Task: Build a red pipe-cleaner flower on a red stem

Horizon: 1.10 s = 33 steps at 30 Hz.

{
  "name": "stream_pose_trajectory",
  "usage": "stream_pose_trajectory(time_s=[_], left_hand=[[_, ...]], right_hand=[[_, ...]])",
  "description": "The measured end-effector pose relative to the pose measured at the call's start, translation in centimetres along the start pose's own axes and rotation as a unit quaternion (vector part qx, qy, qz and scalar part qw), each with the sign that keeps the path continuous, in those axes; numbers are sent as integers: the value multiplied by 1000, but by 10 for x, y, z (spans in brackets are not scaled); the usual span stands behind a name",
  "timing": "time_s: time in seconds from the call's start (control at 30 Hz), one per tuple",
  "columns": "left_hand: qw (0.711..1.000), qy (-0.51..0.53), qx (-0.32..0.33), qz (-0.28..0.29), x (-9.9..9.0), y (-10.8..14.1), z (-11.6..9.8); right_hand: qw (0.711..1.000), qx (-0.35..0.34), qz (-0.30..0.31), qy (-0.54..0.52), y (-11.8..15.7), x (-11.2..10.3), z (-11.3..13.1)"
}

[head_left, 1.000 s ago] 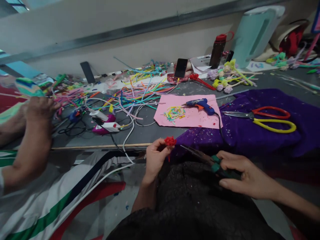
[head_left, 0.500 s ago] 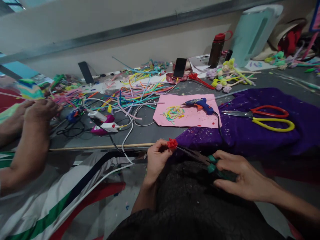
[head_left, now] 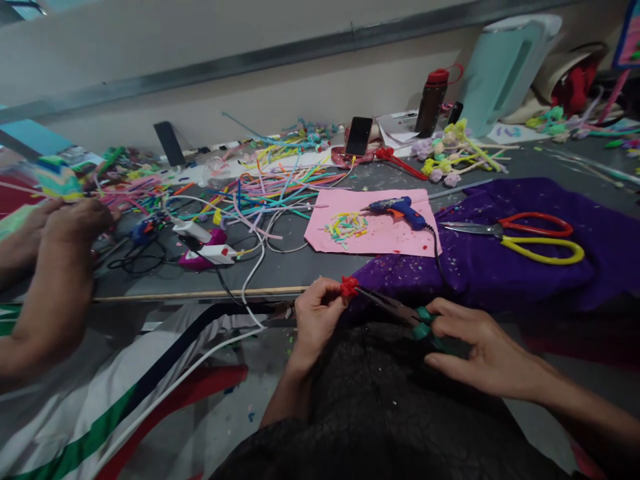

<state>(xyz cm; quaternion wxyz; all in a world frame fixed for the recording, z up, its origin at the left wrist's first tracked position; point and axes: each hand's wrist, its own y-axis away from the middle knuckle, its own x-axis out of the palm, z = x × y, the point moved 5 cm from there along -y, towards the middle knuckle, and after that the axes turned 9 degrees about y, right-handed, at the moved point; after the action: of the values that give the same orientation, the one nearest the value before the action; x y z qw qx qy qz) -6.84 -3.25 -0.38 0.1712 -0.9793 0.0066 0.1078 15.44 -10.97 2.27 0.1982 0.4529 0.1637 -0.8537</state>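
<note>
Between the thumb and fingers of my left hand (head_left: 319, 313) is a small red flower-like piece (head_left: 349, 287), held just off the table's front edge. My right hand (head_left: 475, 343) grips green-handled long-nose pliers (head_left: 395, 307), whose thin tips reach to the red piece. Whether the jaws are closed on it I cannot tell. Beyond my hands lies a pink sheet (head_left: 380, 243) bearing a blue glue gun (head_left: 400, 210) and a small pile of cut pastel pieces (head_left: 346, 228).
Scissors (head_left: 535, 233) with red and yellow handles lie on a purple cloth (head_left: 600, 220). Colourful pipe cleaners (head_left: 285, 183) spread behind a white power adapter (head_left: 215, 254). A co-worker's arm (head_left: 63, 267) is at left. A phone (head_left: 359, 135) and bottle (head_left: 433, 103) stand behind.
The pliers' jaws look closer together at the red piece, which has turned and shifted slightly right. Otherwise only a slight shift of the view shows.
</note>
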Motion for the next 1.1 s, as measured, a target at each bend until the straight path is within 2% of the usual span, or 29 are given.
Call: stream_pose_trajectory(time_s=[0.37,0.63,0.77,1.1], left_hand=[[990,-79,118,2,1,2,-12],[957,-167,235,-14,2,6,-20],[948,-188,256,-27,3,7,-20],[935,-225,274,-6,5,9,-20]], right_hand=[[1000,11,-5,15,2,0,0],[1000,18,-6,2,3,2,-3],[1000,22,-5,-5,4,2,-2],[1000,15,-17,16,3,3,-3]])
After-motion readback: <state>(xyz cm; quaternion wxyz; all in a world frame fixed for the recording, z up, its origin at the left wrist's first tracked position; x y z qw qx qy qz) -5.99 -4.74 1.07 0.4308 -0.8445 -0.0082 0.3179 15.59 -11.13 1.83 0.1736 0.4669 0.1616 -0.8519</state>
